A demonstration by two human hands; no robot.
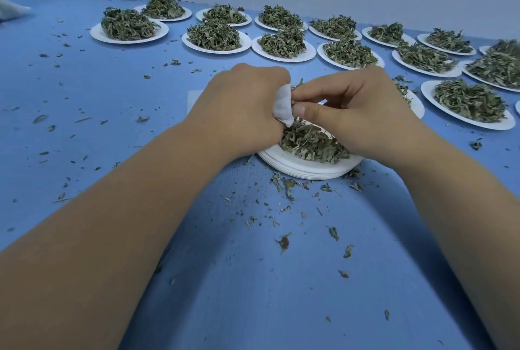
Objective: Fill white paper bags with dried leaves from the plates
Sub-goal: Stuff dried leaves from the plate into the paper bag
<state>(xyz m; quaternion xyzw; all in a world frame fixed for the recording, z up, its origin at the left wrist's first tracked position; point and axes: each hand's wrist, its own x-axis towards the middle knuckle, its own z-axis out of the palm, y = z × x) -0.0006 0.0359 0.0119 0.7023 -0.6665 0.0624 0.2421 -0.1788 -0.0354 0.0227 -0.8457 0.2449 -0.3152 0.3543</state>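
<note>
Blue table (112, 130), leaf-heaped plates (129, 32), crumbs (284, 242)

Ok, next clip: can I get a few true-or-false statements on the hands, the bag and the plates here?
1. The left hand grips a white paper bag. True.
2. The right hand lies flat on the table, holding nothing. False: it pinches dried leaves at the bag's mouth.
3. A single plate lies under the hands. False: it is a stack of paper plates, with leaves on the top one.
4. Leaf bits lie scattered on the blue tabletop. True.
5. The far plates are bare. False: each one in view carries a leaf heap.
</note>
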